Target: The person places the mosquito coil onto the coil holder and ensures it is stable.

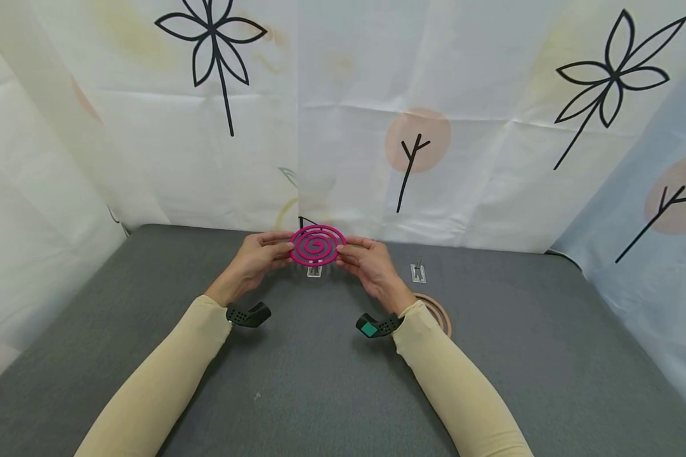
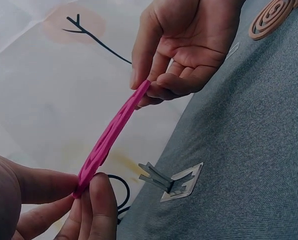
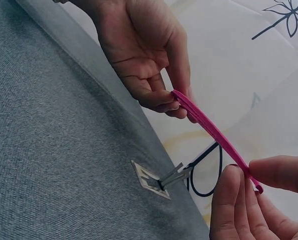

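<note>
A pink mosquito coil [image 1: 318, 244] is held up over the far edge of the grey table, clear of the surface. My left hand [image 1: 257, 258] pinches its left rim between thumb and fingers. On the opposite rim, my right hand [image 1: 370, 264] pinches the coil in the same way. From the left wrist view the coil [image 2: 111, 132] appears nearly edge-on, as a thin tilted band. Below it on the table lies a small metal coil stand [image 1: 314, 271], its prongs bent upward; the stand [image 3: 151, 180] touches neither hand.
A second metal stand [image 1: 418, 273] lies to the right of my right hand. Tan coils [image 1: 442, 315] lie on the table, partly hidden by my right forearm. White printed fabric [image 1: 348, 165] hangs behind the table's far edge and along both sides.
</note>
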